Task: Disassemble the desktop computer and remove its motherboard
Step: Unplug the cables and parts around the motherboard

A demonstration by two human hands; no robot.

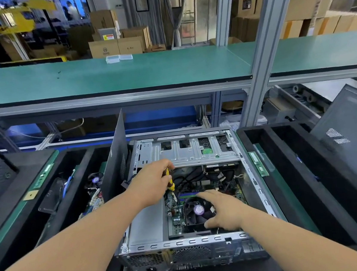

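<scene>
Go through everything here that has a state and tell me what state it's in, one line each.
computer case: open, side panel off
side panel: standing upright beside case
motherboard: in case
cooler fan: on motherboard
screwdriver: gripped, tip down
left hand: grips screwdriver
right hand: open, on cooler fan

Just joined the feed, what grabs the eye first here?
The open computer case at centre, its motherboard and black CPU fan exposed. The left hand grips a yellow-handled screwdriver above the board; the right hand rests on the fan.
</scene>
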